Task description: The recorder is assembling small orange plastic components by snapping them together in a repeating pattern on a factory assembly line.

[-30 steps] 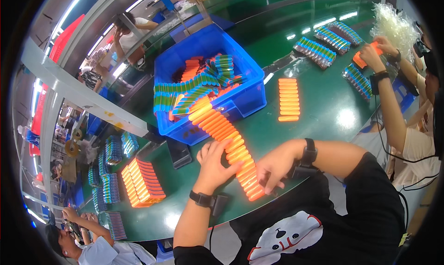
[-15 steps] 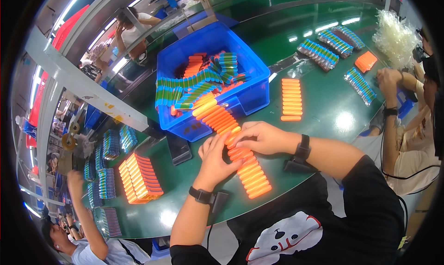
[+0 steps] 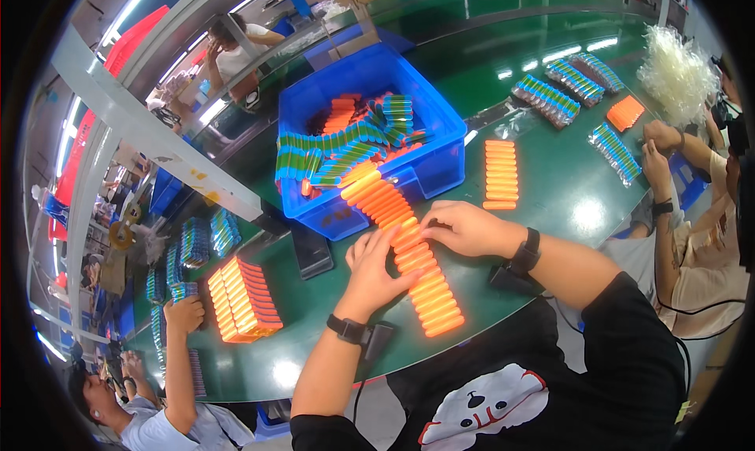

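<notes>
A long strip of orange tube-shaped pieces [image 3: 435,300], laid side by side, runs from the table's near edge up over the rim of a blue bin [image 3: 429,176]. My left hand [image 3: 373,274] grips the strip from its left, thumb and fingertips against the pieces. At the strip's right edge is my right hand [image 3: 470,229], its thumb and fingers pinched together; what is between them, if anything, is hidden. Inside the bin lie more orange strips and blue-and-green strips [image 3: 330,146] in a loose heap.
A stacked orange block [image 3: 242,300] stands left on the green table [image 3: 543,239]. A short orange row [image 3: 501,176] lies right of the bin, with blue-green bundles [image 3: 546,99] beyond. A dark flat holder [image 3: 311,250] sits before the bin. Co-workers' hands [image 3: 185,315] are at both sides.
My right hand has drawn back to the right, from over the strip to its edge. My left hand stays on the strip. The left co-worker's hand has come down onto a blue-green bundle.
</notes>
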A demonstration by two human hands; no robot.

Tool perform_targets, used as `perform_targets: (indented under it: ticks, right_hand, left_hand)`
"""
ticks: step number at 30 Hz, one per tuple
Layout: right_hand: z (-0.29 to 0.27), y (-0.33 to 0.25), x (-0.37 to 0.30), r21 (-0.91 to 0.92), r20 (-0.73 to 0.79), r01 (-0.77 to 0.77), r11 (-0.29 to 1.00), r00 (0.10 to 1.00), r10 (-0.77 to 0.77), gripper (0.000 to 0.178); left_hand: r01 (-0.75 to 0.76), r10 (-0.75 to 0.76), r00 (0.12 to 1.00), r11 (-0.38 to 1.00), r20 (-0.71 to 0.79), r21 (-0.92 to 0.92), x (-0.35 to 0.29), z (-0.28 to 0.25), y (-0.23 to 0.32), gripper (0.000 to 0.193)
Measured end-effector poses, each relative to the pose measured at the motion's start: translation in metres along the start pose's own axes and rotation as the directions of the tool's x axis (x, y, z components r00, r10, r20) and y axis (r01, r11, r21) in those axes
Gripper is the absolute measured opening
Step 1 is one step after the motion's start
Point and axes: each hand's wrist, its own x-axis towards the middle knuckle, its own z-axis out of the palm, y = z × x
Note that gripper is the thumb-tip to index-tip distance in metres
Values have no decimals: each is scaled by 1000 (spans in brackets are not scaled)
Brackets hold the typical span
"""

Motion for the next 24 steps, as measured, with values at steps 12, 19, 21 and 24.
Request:
perform_targets:
  ticks: [12, 19, 21, 24]
  right_hand:
    - [23, 0, 4, 97, 46, 36, 995, 998, -40, 18]
    - [30, 9, 5, 77, 36, 69, 995, 997, -72, 18]
    - [31, 9, 5, 52, 32, 96, 994, 995, -98, 18]
    - [28, 4, 5, 58, 25, 101, 993, 994, -103, 17]
  left_hand:
    - [-21, 21, 1000, 1000, -22, 12, 0, 2, 1, 91]
    - [-31, 31, 1000, 999, -3, 8, 2, 1, 2, 90]
    - [-50, 50, 999, 999, -6, 15, 2, 1, 0, 91]
    - [-45, 45, 999, 999, -1, -18, 1, 2, -2, 90]
